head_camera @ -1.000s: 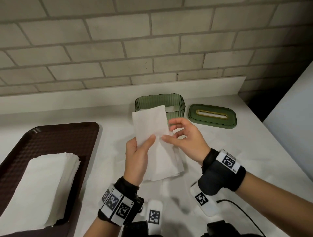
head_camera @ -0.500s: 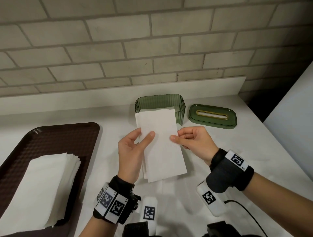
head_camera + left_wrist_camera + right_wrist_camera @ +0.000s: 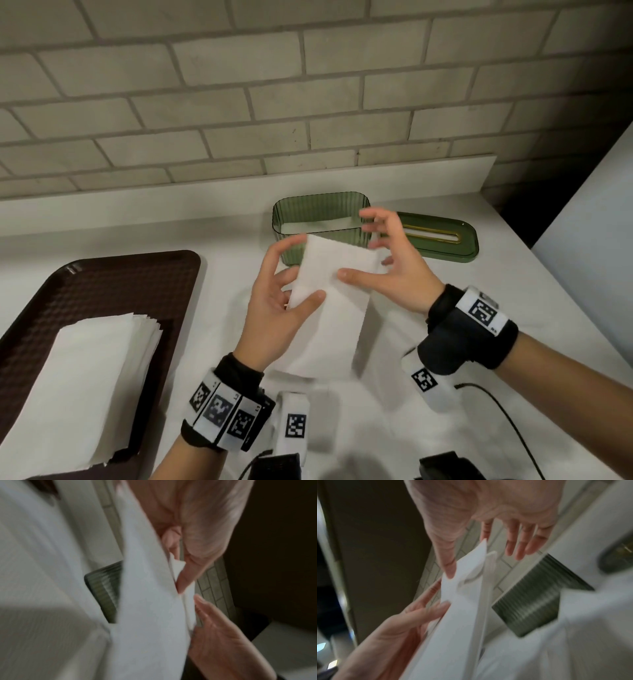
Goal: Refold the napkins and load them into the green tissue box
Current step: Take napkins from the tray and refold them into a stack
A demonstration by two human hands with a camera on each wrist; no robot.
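A folded white napkin (image 3: 337,308) hangs upright over the counter, just in front of the open green tissue box (image 3: 322,219). My left hand (image 3: 277,305) pinches its left edge, with the thumb on the front and the fingers behind. My right hand (image 3: 397,263) lays its thumb on the upper front of the napkin, and its fingers are spread straight near the top right corner. The blurred left wrist view shows the napkin (image 3: 149,615) and the box (image 3: 104,591). In the right wrist view the napkin (image 3: 458,622) and the box (image 3: 530,601) appear too.
The green lid (image 3: 442,240) with its gold slot lies to the right of the box. A brown tray (image 3: 102,291) at the left holds a stack of white napkins (image 3: 78,383). A brick wall and a raised ledge run behind. A black cable lies at the bottom right.
The napkin went from half-open to folded flat and now tilts slightly to the right. My right hand left its pinch on the right edge, rose and spread its fingers.
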